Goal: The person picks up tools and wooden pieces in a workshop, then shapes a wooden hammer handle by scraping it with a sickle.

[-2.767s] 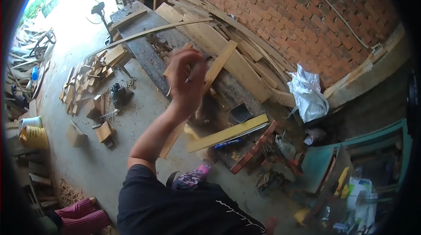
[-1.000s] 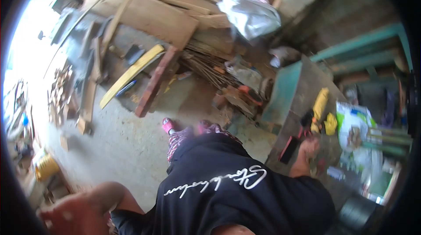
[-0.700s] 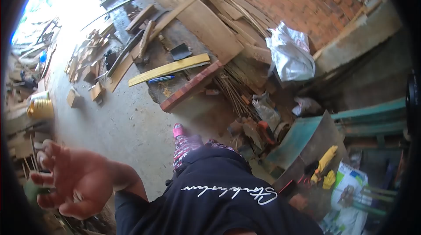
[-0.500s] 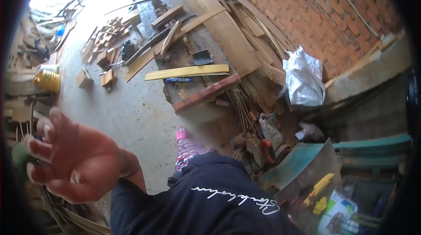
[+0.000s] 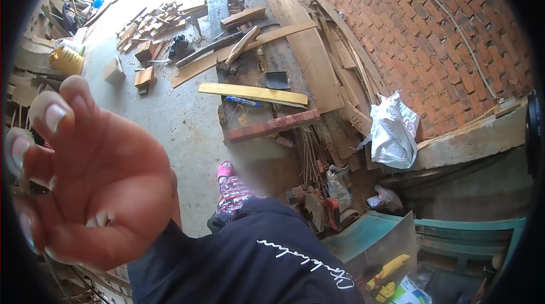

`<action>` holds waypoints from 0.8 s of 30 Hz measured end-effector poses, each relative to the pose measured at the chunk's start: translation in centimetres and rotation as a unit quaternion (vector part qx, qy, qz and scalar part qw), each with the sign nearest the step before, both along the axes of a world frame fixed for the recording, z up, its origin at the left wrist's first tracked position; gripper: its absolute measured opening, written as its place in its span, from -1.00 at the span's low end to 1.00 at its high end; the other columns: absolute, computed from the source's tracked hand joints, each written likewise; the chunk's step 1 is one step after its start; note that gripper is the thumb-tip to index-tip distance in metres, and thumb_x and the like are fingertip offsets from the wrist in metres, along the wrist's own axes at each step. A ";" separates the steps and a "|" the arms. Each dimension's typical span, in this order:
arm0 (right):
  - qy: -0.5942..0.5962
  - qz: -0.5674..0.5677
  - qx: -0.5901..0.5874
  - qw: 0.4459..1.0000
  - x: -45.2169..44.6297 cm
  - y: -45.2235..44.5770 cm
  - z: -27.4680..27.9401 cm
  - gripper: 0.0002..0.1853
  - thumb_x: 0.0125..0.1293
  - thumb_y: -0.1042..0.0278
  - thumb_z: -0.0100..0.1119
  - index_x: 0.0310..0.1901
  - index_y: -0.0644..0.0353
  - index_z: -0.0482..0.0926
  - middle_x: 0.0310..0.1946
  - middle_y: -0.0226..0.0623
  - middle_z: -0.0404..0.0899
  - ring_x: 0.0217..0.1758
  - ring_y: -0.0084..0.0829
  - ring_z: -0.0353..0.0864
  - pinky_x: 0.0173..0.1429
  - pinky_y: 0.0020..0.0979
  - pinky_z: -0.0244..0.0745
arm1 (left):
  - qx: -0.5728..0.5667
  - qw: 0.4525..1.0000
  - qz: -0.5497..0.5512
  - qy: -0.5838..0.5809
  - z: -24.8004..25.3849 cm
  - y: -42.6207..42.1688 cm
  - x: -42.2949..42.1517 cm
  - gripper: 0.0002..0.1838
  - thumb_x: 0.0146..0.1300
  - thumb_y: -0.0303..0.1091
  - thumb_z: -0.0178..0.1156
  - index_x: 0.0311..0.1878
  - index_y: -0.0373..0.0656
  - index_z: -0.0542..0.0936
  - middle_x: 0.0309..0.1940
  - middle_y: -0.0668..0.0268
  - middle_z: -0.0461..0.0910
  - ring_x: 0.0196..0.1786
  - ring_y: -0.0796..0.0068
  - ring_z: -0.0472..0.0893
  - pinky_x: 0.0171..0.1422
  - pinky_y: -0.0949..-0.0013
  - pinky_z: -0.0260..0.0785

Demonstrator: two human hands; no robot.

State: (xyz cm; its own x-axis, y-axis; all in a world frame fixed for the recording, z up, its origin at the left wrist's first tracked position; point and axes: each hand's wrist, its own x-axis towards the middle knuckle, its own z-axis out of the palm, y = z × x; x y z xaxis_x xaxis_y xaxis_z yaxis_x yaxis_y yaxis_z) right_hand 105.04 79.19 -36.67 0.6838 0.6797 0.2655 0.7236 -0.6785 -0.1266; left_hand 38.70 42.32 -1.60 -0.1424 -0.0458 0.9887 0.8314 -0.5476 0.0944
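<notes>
plainly, left hand [image 5: 105, 182]: raised close to the camera, palm showing, fingers loosely curled and spread, gripping nothing that shows.
right hand: out of frame; cannot tell its fingers.
bucket [image 5: 68, 61]: nearest the left fingertips in view, just above them, though well beyond in depth.
block [image 5: 114, 71]: on the floor, right of the bucket.
yellow strip [image 5: 252, 94]: on the bench [image 5: 267, 112], up and right of the left hand, long axis crosswise, left end nearer.
pen [image 5: 242, 101]: just beside the strip.
</notes>
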 end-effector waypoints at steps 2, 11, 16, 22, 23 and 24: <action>0.009 0.004 0.012 1.000 0.0 0.0 -0.1 -0.56 0.32 0.12 0.16 0.16 0.14 0.45 0.14 -0.11 0.44 0.15 -0.07 0.49 0.17 -0.07 0.47 | 0.015 1.000 0.007 -0.016 0.0 0.5 0.2 -0.62 0.43 -0.06 -0.20 0.15 0.26 0.55 0.23 0.37 0.47 0.14 0.28 0.37 0.20 0.11 0.10; 0.073 0.015 0.069 0.995 -1.1 -0.4 -1.6 -0.58 0.31 0.14 0.16 0.13 0.16 0.47 0.10 -0.12 0.46 0.11 -0.08 0.50 0.14 -0.08 0.47 | -0.032 0.999 0.040 0.012 -0.3 0.4 -0.2 -0.59 0.46 -0.14 -0.28 0.18 0.11 0.51 0.18 0.27 0.45 0.13 0.29 0.38 0.22 0.10 0.09; 0.116 0.013 0.112 0.987 -2.2 -0.3 -2.4 -0.60 0.31 0.16 0.16 0.11 0.16 0.48 0.07 -0.13 0.47 0.10 -0.09 0.50 0.13 -0.09 0.47 | -0.043 0.996 0.070 0.017 -0.6 0.1 -0.4 -0.64 0.47 -0.19 -0.24 0.17 0.08 0.49 0.17 0.24 0.43 0.11 0.27 0.40 0.20 0.09 0.12; 0.165 0.022 0.163 0.973 -3.9 0.9 -3.1 -0.62 0.31 0.17 0.15 0.08 0.17 0.49 0.05 -0.13 0.48 0.07 -0.10 0.50 0.12 -0.10 0.47 | -0.026 0.989 0.146 -0.011 -0.8 0.3 -0.2 -0.72 0.46 -0.23 -0.15 0.10 0.02 0.46 0.03 0.20 0.43 0.06 0.25 0.43 0.12 0.14 0.22; 0.173 0.023 0.170 0.970 -4.0 1.0 -3.2 -0.62 0.31 0.17 0.15 0.08 0.17 0.50 0.04 -0.13 0.48 0.07 -0.10 0.51 0.12 -0.10 0.47 | -0.028 0.987 0.158 -0.008 -0.9 0.2 -0.2 -0.73 0.46 -0.22 -0.15 0.10 0.00 0.45 0.02 0.19 0.42 0.05 0.25 0.43 0.10 0.15 0.23; 0.180 0.024 0.177 0.967 -4.2 1.0 -3.4 -0.62 0.30 0.18 0.15 0.08 0.18 0.50 0.04 -0.13 0.48 0.07 -0.11 0.51 0.11 -0.10 0.47 | -0.031 0.985 0.171 -0.006 -0.9 0.0 -0.2 -0.74 0.46 -0.22 -0.14 0.09 -0.02 0.43 0.01 0.18 0.41 0.04 0.25 0.43 0.08 0.16 0.25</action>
